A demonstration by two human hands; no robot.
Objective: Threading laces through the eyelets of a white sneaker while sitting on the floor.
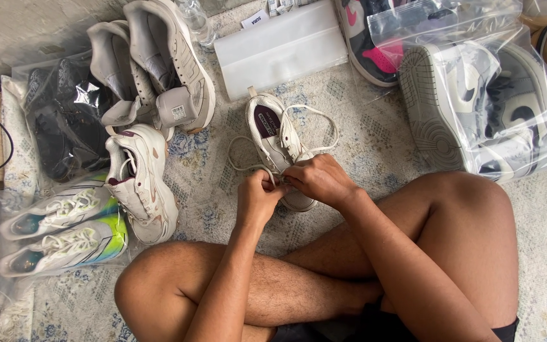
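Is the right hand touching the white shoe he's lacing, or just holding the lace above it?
Touching. In the head view the right hand lies on the front of the white shoe, fingers pressed against its laces, with no gap visible; the left hand pinches the lace beside it.

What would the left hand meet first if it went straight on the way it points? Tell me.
Judging loosely, the left hand points up-right over the white sneaker; beyond its fingers it would meet that shoe's laces and tongue first.
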